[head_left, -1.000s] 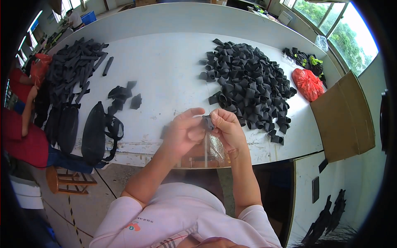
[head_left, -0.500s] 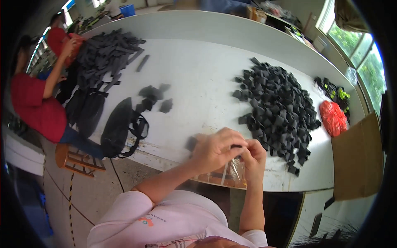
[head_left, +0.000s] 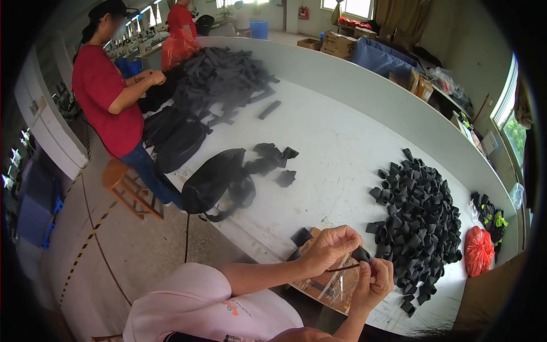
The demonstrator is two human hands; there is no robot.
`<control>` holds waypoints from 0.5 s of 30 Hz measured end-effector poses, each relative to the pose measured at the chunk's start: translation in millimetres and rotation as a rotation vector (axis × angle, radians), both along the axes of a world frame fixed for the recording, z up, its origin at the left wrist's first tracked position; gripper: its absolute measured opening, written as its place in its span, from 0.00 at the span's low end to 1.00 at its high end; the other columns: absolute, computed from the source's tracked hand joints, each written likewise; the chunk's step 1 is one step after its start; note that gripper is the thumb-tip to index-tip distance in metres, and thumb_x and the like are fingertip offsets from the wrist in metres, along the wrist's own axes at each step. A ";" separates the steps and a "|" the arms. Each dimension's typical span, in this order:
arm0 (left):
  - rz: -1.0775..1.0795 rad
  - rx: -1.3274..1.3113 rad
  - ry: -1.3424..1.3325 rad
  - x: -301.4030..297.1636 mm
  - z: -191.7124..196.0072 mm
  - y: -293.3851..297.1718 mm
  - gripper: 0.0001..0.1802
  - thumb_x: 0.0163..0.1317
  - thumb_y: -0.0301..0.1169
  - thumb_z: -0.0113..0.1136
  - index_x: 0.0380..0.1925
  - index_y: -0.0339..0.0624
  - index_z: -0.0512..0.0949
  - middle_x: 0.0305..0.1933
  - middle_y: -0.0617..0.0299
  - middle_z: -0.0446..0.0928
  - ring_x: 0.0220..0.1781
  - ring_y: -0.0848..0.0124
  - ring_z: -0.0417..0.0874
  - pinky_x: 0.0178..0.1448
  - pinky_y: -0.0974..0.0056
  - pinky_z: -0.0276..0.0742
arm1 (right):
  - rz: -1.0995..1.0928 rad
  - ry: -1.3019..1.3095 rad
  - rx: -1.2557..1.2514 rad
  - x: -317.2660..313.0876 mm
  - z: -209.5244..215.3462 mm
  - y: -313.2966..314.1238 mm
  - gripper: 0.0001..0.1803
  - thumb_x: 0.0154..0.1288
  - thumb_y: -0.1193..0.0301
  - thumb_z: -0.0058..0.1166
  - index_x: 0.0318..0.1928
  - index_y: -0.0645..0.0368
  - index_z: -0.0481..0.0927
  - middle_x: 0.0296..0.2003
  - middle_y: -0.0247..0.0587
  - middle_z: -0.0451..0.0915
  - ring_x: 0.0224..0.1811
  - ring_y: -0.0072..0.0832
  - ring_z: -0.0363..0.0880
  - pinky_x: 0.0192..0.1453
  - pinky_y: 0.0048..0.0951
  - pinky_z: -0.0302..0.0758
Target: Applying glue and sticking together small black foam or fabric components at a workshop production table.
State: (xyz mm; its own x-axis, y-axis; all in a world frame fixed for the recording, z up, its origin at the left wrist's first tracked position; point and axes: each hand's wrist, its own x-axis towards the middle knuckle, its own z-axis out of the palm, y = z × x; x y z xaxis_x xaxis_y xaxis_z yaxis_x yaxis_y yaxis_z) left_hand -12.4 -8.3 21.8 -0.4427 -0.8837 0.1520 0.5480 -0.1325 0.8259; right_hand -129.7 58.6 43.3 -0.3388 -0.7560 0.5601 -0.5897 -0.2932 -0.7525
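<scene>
Between my two hands is a small black fabric piece (head_left: 361,254), curled like those in the pile to the right. My left hand (head_left: 335,248) pinches its upper left side with thumb and fingers. My right hand (head_left: 373,280) grips its lower right edge. A thin dark strip (head_left: 342,268) runs leftward from the right fingertips; whether it belongs to the piece I cannot tell. Below my hands is a brown board (head_left: 313,286) with clear tape at the table edge. Dark scraps (head_left: 301,236) lie left of my left hand.
A large heap of curled black fabric pieces (head_left: 421,228) lies at right, beside a red plastic bag (head_left: 478,251). Flat dark strips (head_left: 225,77) are heaped far left, near black bags (head_left: 213,179). A person in red (head_left: 108,100) stands there by a wooden stool (head_left: 117,174).
The head view has swung left and up, so the table sits lower and farther right. My hands have parted slightly, and more of the black piece shows between them. The person at left has lowered their hands.
</scene>
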 end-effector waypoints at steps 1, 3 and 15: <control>-0.023 -0.008 0.026 0.0 1.7 0.8 0.06 0.62 0.29 0.50 0.31 0.38 0.71 0.30 0.70 0.70 0.32 0.86 0.66 0.36 0.79 0.64 | 0.002 0.002 0.002 -1.5 -1.6 -0.5 0.08 0.52 0.75 0.57 0.28 0.65 0.72 0.24 0.37 0.70 0.21 0.21 0.64 0.23 0.19 0.61; -0.042 -0.014 0.052 -0.3 0.4 1.4 0.06 0.62 0.29 0.50 0.31 0.38 0.71 0.30 0.70 0.70 0.32 0.86 0.66 0.37 0.79 0.64 | -0.017 0.098 -0.044 -3.5 -5.6 0.2 0.08 0.53 0.76 0.55 0.26 0.65 0.69 0.23 0.38 0.69 0.22 0.23 0.64 0.24 0.20 0.61; -0.012 -0.694 -0.470 4.4 14.7 -5.0 0.08 0.54 0.27 0.57 0.34 0.39 0.76 0.34 0.61 0.74 0.36 0.71 0.75 0.41 0.71 0.70 | -0.006 0.080 -0.051 -0.2 -19.8 4.8 0.05 0.49 0.83 0.52 0.27 0.64 0.72 0.23 0.43 0.71 0.20 0.29 0.69 0.23 0.24 0.65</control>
